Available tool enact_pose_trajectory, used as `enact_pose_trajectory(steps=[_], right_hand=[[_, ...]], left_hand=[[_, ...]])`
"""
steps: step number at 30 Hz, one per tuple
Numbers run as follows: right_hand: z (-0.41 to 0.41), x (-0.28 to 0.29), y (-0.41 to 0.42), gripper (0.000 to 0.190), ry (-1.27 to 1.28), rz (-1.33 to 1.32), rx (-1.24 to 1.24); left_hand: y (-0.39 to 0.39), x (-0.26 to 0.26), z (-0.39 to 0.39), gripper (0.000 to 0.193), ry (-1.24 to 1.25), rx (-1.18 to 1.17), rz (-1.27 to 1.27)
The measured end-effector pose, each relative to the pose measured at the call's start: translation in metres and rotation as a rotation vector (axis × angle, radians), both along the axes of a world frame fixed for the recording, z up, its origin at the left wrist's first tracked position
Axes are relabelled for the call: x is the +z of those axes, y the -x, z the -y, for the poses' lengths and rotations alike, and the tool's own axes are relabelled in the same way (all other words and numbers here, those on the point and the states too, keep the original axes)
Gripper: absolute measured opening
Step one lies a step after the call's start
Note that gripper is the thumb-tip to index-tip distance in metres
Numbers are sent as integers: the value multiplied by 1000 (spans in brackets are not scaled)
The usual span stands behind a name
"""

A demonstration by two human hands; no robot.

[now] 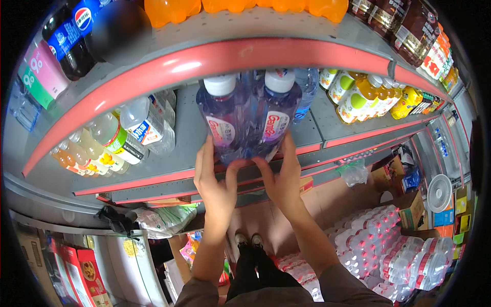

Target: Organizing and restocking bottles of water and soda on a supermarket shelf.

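My left hand (218, 184) and my right hand (282, 178) grip the lower sides of purple-coloured drink bottles with white caps. One bottle (220, 124) is on the left and another bottle (277, 119) on the right, their labels facing me. Both thumbs point inward under the front. Shiny clear plastic shows between the bottles; whether it wraps them together I cannot tell. Their caps reach just under the red front edge (245, 55) of the upper shelf. They are at the front of a grey middle shelf (184, 115), beside a blue-tinted water bottle (307, 92). Their bases are partly hidden by my hands.
Clear bottles (144, 122) and pale drink bottles (80, 153) stand left on this shelf, yellow drink bottles (368, 98) right. Orange bottles (230, 4) line the shelf above. Wrapped water packs (368, 241) are stacked on the floor at my right, near a white fan (440, 193).
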State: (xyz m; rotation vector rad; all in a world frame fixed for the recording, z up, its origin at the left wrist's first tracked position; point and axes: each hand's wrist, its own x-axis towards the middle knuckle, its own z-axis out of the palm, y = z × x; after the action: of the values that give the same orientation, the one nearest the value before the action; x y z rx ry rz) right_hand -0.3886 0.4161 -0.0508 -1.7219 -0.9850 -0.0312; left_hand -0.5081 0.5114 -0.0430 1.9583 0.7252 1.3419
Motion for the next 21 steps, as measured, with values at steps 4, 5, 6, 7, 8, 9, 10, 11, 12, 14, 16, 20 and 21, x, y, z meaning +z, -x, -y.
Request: enact_pose_trajectory(steps=[4, 5, 6, 7, 8, 9, 10, 11, 12, 14, 16, 20, 21], right_hand=[[-7, -3, -3, 85, -92, 33, 4], [-9, -3, -3, 89, -141, -20, 21], [-9, -6, -7, 89, -128, 23, 6], [-9, -8, -10, 89, -125, 24, 9], [-10, -10, -14, 88, -167, 32, 31], [-12, -9, -15, 88, -216, 37, 57], [-14, -8, -16, 88, -219, 37, 63], [-15, -7, -18, 89, -206, 59, 73], [-15, -6, -20, 89, -191, 83, 81], [-18, -8, -24, 90, -210, 83, 109], [-18, -11, -28, 90, -223, 87, 131], [-19, -8, -29, 90, -201, 75, 146], [-19, -6, -30, 89, -203, 46, 170]], left_hand=[[-3, -4, -7, 70, 28, -38, 51], [-3, -4, -8, 70, 26, -26, 49], [-7, -6, -8, 69, 97, -70, 97], [-10, -7, -7, 67, 168, -114, 144], [-14, -8, -7, 67, 170, -112, 147], [-16, -6, -8, 66, 165, -136, 182], [-17, -5, -9, 66, 160, -162, 216], [-18, -4, -10, 66, 157, -156, 217], [-19, -4, -11, 66, 141, -155, 208], [-21, -4, -12, 67, 124, -151, 201], [-25, -9, -13, 68, 96, -137, 206], [-26, -11, -15, 68, 46, -125, 200], [-27, -11, -14, 68, 52, -125, 214]])
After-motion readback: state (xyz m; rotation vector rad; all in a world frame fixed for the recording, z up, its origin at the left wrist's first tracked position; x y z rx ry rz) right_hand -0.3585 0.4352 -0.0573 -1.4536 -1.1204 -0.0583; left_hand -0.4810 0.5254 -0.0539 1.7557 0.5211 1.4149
